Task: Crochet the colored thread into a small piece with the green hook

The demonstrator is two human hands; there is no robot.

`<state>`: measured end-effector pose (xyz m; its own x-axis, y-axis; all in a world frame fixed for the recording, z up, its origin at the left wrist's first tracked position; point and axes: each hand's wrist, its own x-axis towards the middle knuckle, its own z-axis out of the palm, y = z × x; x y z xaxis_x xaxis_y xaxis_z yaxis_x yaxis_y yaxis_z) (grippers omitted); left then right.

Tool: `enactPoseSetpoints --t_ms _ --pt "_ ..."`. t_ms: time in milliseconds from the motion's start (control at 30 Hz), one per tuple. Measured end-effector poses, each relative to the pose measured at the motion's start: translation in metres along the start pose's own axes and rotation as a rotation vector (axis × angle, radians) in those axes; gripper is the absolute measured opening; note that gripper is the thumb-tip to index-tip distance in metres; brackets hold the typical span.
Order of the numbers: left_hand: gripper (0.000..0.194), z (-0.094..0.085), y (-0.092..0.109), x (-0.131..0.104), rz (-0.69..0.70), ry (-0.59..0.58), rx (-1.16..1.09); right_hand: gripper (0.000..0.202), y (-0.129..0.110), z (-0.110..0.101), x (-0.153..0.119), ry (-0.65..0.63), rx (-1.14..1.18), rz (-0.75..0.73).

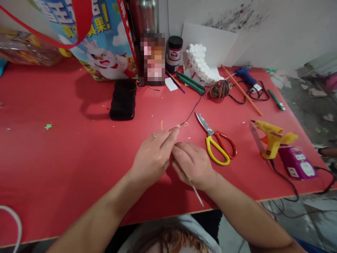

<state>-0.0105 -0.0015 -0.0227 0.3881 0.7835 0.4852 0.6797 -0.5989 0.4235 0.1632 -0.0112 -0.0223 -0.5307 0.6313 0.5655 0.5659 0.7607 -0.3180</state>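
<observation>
The dark strand (192, 113), at mid-frame, could snag on the nearby scissors (210, 133) if pulled rightward. Both hands touch, backs upward: the left hand (155, 151) has its fingers drawn together on the strand; the right hand (195, 163) curls closed around a thin stick (197, 196) pointing lower right.

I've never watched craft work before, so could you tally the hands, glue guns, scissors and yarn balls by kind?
Hands: 2 (left hand, right hand)
Glue guns: 2 (yellow glue gun, blue glue gun)
Scissors: 1 pair
Yarn ball: 1
Total: 6
</observation>
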Motion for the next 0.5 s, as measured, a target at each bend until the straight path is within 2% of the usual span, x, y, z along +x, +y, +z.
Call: enactPoseSetpoints --t_ms 133,200,500 --pt "0.047 -0.007 0.001 0.004 -0.376 0.115 -0.425 0.030 0.002 0.001 -0.001 0.129 0.194 0.010" --pt "0.050 -0.011 0.002 0.006 -0.504 0.151 -0.639 0.031 0.003 0.001 -0.001 0.167 0.247 -0.004" --pt "0.054 -0.015 0.004 0.015 -0.774 0.223 -1.121 0.034 0.005 0.001 -0.004 0.222 0.323 -0.003"
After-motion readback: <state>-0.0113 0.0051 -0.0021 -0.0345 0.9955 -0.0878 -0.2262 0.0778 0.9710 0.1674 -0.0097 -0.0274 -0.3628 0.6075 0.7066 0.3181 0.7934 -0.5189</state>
